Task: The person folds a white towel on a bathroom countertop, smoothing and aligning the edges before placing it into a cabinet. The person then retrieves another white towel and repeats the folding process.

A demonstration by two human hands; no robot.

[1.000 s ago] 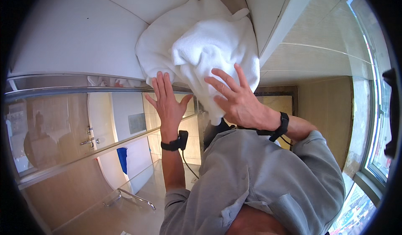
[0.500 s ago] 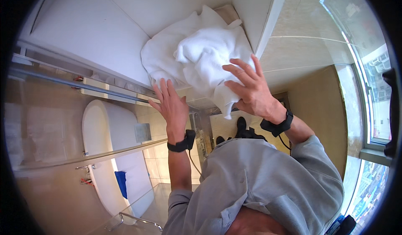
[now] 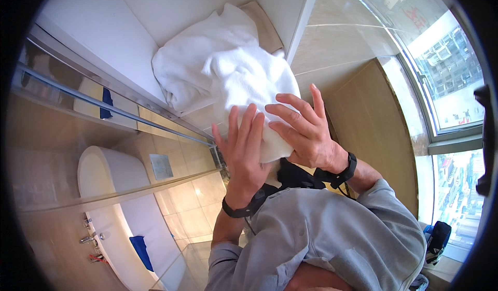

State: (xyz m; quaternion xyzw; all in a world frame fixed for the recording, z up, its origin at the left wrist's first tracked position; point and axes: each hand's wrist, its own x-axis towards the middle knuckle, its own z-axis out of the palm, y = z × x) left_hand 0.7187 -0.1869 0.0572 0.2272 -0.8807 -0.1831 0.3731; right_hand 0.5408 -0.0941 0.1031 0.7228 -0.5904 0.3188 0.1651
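Hands pressed flat, left hand [image 3: 244, 151] and right hand [image 3: 306, 133] with fingers spread and gripping nothing, rest on the towel [image 3: 228, 78] bunched against the wall [image 3: 155, 11]; even, broad pressure would probably keep it from slipping.

Setting: a bathroom, likely in a high-rise hotel or flat. Evidence: white freestanding bathtub [image 3: 106, 187] with chrome taps [image 3: 89, 237] at its side; glossy beige wall and floor tiles [image 3: 181, 208]; glass shower screen with a metal rail [image 3: 109, 107]; a bulky white towel [image 3: 223, 78] up near the ceiling; a blue cloth [image 3: 140, 249] hanging by the tub. A large window [image 3: 446, 68] at the right looks out on tall city buildings, seen from well above street level.
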